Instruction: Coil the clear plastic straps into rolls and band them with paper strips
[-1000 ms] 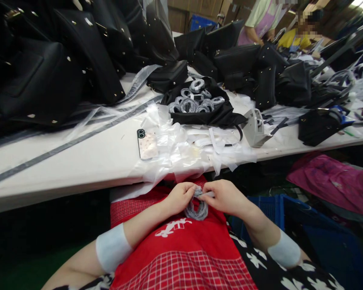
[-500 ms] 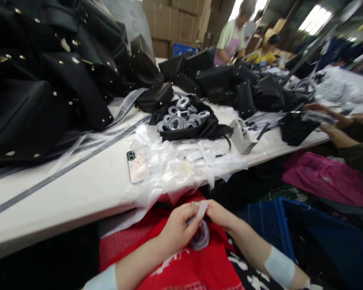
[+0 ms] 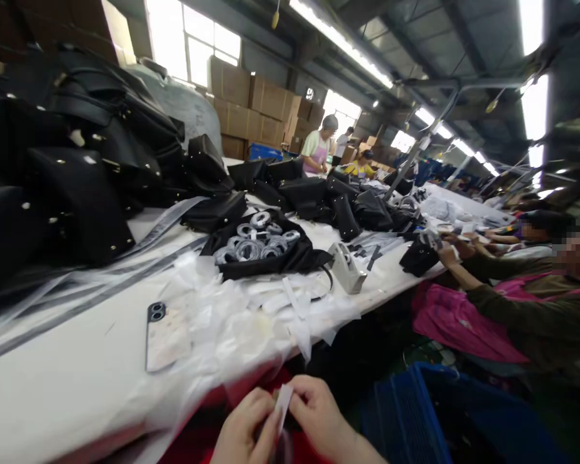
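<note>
At the bottom edge of the view my left hand [image 3: 244,428] and my right hand [image 3: 319,419] meet over my red apron. Both pinch a small white strip [image 3: 283,399] that stands up between the fingertips. A grey coiled strap that they held earlier is mostly cut off by the frame's bottom edge. On the white table [image 3: 77,380] beyond lies a black cloth [image 3: 294,258] bearing several grey coiled straps [image 3: 254,245]. Loose white strips and clear plastic [image 3: 251,322] are heaped along the table's near edge.
A phone [image 3: 164,335] lies face down left of the plastic. A grey tape dispenser [image 3: 345,267] stands by the cloth. Black handbags [image 3: 67,180] pile at the left and back. A blue crate [image 3: 406,419] is at my right. A person in a dark sleeve [image 3: 512,303] reaches onto the table.
The camera has tilted up, so my hands have dropped to the frame's bottom. The white strip now stands between my fingers, and the grey coil has slid out of view.
</note>
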A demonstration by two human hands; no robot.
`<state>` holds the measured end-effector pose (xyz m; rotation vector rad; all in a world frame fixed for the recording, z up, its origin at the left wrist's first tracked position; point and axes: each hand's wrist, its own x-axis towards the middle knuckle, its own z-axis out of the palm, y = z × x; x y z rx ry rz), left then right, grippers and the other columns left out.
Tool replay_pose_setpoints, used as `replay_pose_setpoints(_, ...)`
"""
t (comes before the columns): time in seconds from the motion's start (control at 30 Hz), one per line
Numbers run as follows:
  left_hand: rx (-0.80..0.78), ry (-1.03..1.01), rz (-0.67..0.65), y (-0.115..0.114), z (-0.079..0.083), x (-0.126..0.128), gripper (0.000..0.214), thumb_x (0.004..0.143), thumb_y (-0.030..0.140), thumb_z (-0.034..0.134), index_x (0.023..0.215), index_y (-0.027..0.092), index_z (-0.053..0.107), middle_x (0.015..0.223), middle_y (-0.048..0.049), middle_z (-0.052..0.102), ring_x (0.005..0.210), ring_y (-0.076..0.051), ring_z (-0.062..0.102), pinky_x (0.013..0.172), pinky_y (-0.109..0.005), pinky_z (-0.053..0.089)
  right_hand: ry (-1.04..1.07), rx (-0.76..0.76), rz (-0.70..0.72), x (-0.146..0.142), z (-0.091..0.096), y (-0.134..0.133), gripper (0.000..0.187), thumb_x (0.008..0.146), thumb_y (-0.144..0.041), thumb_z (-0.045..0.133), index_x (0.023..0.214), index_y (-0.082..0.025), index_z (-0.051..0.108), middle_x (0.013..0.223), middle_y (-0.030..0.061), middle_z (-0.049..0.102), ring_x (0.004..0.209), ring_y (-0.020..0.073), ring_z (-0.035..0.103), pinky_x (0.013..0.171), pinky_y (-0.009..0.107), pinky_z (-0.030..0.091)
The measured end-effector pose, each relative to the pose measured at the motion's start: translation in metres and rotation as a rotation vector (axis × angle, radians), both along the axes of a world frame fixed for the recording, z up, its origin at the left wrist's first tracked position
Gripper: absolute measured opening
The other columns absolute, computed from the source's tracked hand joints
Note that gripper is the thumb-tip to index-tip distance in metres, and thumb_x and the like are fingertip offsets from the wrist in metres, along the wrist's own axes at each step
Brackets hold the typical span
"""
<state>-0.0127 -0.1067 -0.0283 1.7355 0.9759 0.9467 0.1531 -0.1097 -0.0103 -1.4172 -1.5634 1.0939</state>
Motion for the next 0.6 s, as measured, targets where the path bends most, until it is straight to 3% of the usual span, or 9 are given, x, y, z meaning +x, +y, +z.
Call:
replay_pose_setpoints(0.1,-0.098,0.021,0.05,-0.005,0.004,0.001,0.032,0.092,0.033,0.045,0.064,0.019,0.052,0.069,-0.0025,0.056,0.068,-0.016,0.055,0.066,-0.025,0.045,0.155,-0.181,0.085,0.007,0.007,-0.001,0.035,0.088,-0.044,0.056,0.076,-0.014,0.07,0.071,0.0023,0.064,0.066,0.014,0.054,0.062,0.025,0.043)
replay_pose_setpoints(0.23,-0.197,-0.01,0.102,-0.008,0.005,0.002,0.012,0.088,0.029,0.051,0.082,0.018,0.052,0.078,-0.0016,0.057,0.072,-0.016,0.054,0.068,-0.027,0.044,0.282,-0.296,0.189,0.015,0.007,0.002,0.03,0.081,-0.043,0.066,0.086,-0.015,0.072,0.079,0.0032,0.069,0.075,0.0164,0.06,0.072,0.027,0.047)
replay_pose_setpoints(0.43,-0.179,-0.087,0.053,-0.012,0.013,0.002,0.018,0.083,0.023,0.056,0.097,0.018,0.046,0.086,-0.0024,0.057,0.078,-0.016,0.056,0.072,-0.028,0.046,0.322,-0.496,0.134,0.018,0.009,0.01,0.028,0.064,-0.038,0.082,0.076,-0.014,0.073,0.072,0.0028,0.071,0.065,0.0141,0.062,0.069,0.028,0.049)
replay_pose_setpoints(0.6,-0.171,-0.098,-0.001,-0.014,0.018,0.002,0.019,0.082,0.023,0.055,0.098,0.018,0.047,0.09,-0.0043,0.058,0.081,-0.017,0.058,0.074,-0.029,0.046,0.291,-0.606,0.192,0.021,0.008,0.017,0.031,0.06,-0.037,0.084,0.071,-0.012,0.069,0.065,0.0007,0.068,0.057,0.0113,0.059,0.06,0.024,0.047)
